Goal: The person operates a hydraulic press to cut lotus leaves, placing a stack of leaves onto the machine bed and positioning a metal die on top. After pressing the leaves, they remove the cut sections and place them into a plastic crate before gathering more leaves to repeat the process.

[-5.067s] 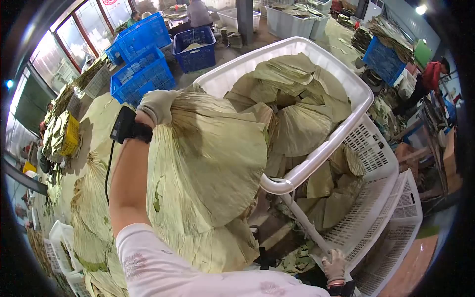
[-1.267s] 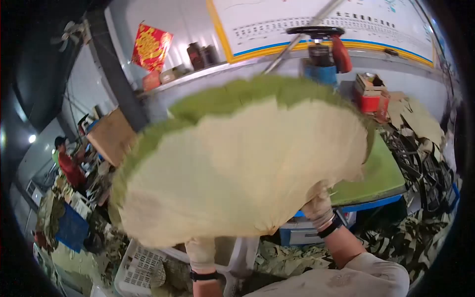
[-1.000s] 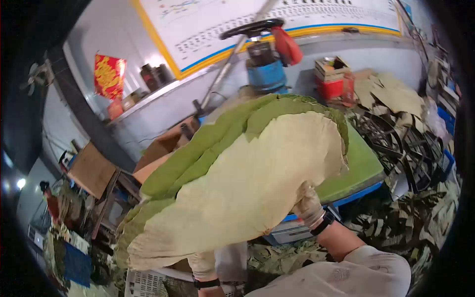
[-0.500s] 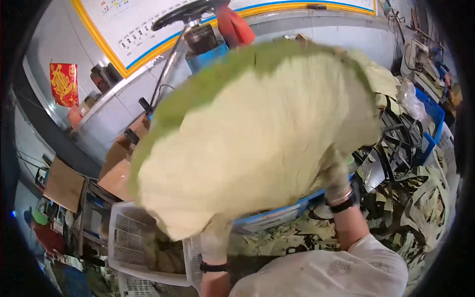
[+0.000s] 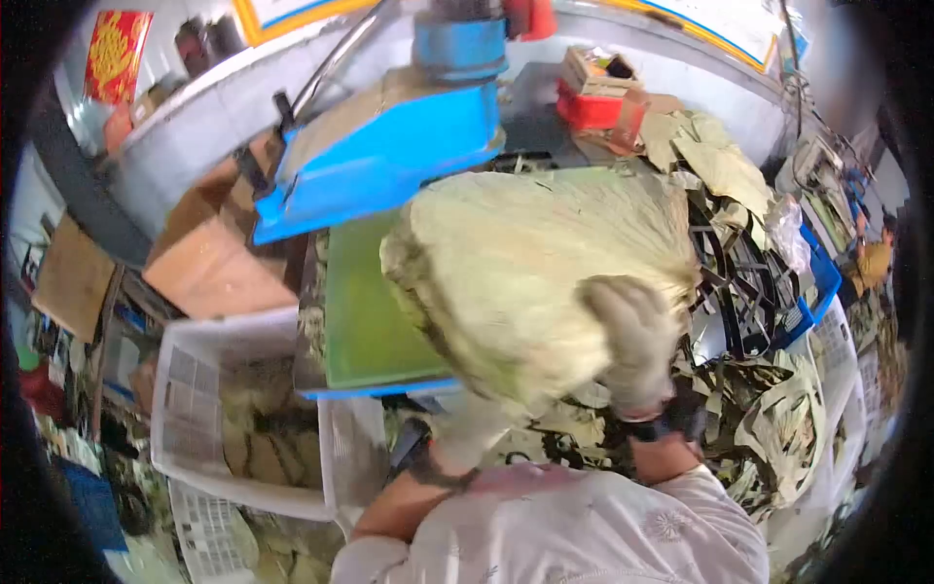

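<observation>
Pale yellow-green leaves (image 5: 530,263): a thick stack, lying on the green table top (image 5: 360,321) under the blue press (image 5: 379,161)
Right hand (image 5: 632,336): gloved, pressed flat on top of the stack near its front edge, fingers curled onto the leaves
Left hand (image 5: 467,428): gloved, under the stack's front edge; grip blurred, probably closed on the leaves, though I cannot tell
White crate (image 5: 185,389): left of the table, leaves inside
Leaf scraps (image 5: 778,419): strewn on the floor to the right

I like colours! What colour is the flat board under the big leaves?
Green board with a blue edge, seen in the head view.
</observation>
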`<action>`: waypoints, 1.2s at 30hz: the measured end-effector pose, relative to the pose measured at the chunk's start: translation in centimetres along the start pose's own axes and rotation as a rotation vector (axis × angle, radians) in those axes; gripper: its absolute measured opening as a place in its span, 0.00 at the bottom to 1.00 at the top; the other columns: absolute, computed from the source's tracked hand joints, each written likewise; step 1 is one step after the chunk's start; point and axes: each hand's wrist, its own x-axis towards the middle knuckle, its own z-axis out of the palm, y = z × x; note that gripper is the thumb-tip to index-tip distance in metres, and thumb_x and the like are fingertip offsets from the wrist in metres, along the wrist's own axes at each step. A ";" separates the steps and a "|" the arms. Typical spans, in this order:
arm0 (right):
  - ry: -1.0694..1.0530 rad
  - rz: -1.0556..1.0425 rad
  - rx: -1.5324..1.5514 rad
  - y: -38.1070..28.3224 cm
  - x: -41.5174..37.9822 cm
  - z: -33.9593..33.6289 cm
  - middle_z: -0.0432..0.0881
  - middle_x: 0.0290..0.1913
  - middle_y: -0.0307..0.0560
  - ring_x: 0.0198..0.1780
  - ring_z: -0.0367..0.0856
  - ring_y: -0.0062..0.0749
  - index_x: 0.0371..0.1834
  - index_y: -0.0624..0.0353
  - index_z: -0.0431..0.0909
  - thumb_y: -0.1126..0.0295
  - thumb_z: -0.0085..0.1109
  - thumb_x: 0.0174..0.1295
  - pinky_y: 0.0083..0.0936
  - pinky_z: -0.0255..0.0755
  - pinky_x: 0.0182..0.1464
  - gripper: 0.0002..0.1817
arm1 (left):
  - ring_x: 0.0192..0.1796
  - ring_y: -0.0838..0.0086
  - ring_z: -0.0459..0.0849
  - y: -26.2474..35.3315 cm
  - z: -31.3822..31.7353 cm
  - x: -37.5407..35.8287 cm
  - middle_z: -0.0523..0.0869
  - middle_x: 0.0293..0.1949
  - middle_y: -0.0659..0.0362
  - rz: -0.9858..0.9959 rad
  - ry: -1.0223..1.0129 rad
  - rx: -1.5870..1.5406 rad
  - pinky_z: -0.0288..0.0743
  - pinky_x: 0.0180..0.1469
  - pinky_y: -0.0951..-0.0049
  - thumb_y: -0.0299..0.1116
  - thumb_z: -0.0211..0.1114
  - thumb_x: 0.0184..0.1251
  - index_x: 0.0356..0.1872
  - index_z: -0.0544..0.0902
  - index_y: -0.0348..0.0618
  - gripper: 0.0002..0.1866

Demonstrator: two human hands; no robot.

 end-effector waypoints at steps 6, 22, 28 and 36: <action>-0.342 0.008 -0.108 -6.5 -6.7 10.3 0.84 0.51 0.32 0.52 0.82 0.33 0.54 0.42 0.83 0.62 0.64 0.56 0.37 0.76 0.50 0.19 | 0.63 0.74 0.78 -0.8 0.2 -1.9 0.80 0.59 0.60 -0.068 0.312 -0.365 0.74 0.67 0.71 0.31 0.73 0.70 0.69 0.72 0.35 0.30; 0.035 0.752 0.283 0.1 -14.5 1.1 0.85 0.41 0.44 0.41 0.83 0.33 0.43 0.61 0.83 0.75 0.67 0.59 0.31 0.77 0.46 0.09 | 0.51 0.56 0.89 -5.0 -10.1 -7.7 0.89 0.50 0.45 0.188 0.422 0.831 0.81 0.57 0.61 0.26 0.61 0.73 0.57 0.82 0.31 0.16; 0.232 1.554 1.685 5.0 -23.0 2.4 0.80 0.49 0.36 0.51 0.78 0.28 0.57 0.50 0.78 0.48 0.59 0.74 0.33 0.73 0.58 0.21 | 0.50 0.56 0.89 -4.5 -13.1 -11.7 0.89 0.50 0.44 0.180 0.357 1.192 0.83 0.55 0.63 0.24 0.65 0.71 0.56 0.83 0.32 0.14; 0.379 1.531 1.265 7.0 -20.2 5.9 0.86 0.44 0.41 0.47 0.83 0.29 0.53 0.64 0.82 0.62 0.59 0.74 0.31 0.76 0.54 0.16 | 0.48 0.55 0.89 -1.4 -14.8 -10.9 0.88 0.50 0.41 0.131 0.250 1.154 0.84 0.54 0.62 0.27 0.63 0.74 0.52 0.83 0.28 0.12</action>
